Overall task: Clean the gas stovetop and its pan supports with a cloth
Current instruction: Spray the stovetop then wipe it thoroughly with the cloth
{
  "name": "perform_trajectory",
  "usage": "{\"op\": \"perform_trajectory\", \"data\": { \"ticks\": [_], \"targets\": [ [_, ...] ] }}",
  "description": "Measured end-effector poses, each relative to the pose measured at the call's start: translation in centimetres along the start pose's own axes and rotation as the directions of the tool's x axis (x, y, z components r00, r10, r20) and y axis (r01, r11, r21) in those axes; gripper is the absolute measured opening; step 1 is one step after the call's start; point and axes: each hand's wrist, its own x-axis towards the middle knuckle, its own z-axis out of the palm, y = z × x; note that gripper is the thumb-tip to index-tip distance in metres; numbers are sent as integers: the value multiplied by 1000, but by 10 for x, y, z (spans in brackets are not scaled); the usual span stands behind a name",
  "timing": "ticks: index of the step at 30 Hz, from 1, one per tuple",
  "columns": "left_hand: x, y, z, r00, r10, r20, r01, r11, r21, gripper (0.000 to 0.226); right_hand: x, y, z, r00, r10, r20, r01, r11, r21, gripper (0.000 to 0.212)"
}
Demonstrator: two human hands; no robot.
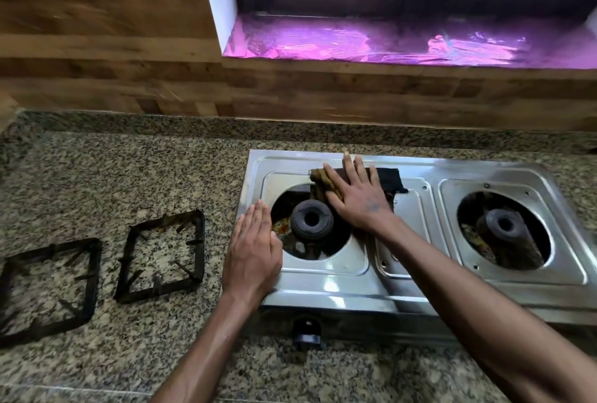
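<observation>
While the cloth (355, 180) lies spread on the steel stovetop (403, 276) behind the left burner (311, 219), its long axis running left to right along the back rim of that burner's well, a person's right hand (357, 197) presses flat on top of it, fingers straight and spread, pinning the fabric by the palm instead of gripping it. The cloth's brownish end pokes out past the fingertips toward the left; its dark end shows on the far side of the hand, toward the middle of the stove. The left hand (253, 252) rests open and flat on the stove's left edge, holding nothing, seemingly steadying the appliance. It lies in front of and to the left of the burner, so the cloth sits up and to the right of it, with the burner between the two.

The right hand is plainly the one on the job, and the unwiped steel stretches from it mostly rightward, toward the second burner (504, 225), and forward toward the front lip. A wipe along the cloth's own long axis would likely carry it that way. Brown residue shows inside the left well beside the burner.

Both pan supports (161, 257) (48, 289) lie off the stove on the granite counter (129, 176) to the left, side by side, well apart from the cloth and nearer the left hand. Judging by this, the task appears at an early-to-middle stage, supports yet to be wiped.
</observation>
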Motion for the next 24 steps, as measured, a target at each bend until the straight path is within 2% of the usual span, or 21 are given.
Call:
{"op": "perform_trajectory", "data": {
  "ticks": [3, 6, 10, 13, 17, 20, 24],
  "targets": [
    [1, 0, -1, 1000, -2, -8, 2, 1000, 1, 61, -31, 14, 4, 999, -45, -6, 45, 999, -12, 69],
    [-1, 1, -2, 1000, -4, -4, 4, 1000, -1, 61, -34, 21, 4, 1000, 24, -11, -24, 999, 25, 67],
    [0, 0, -2, 1000, -7, -6, 7, 1000, -2, 62, 2, 0, 2, 994, 104, -31, -104, 994, 18, 62],
    [-1, 1, -2, 1000, -9, -4, 9, 1000, -7, 61, 11, -8, 2, 999, 40, -29, -40, 999, -18, 61],
    [0, 0, -1, 1000, -5, -2, 5, 1000, -2, 61, -27, 10, 6, 999, -4, -35, 4, 1000, 1, 62],
    [0, 0, -1, 1000, -9, 1, 9, 1000, 0, 61, -44, 16, 8, 999, 49, -9, -48, 999, 24, 59],
    [0, 1, -1, 1000, -12, 5, 12, 1000, -10, 61, -10, 1, 2, 994, 107, -21, -107, 994, 26, 61]
  ]
}}
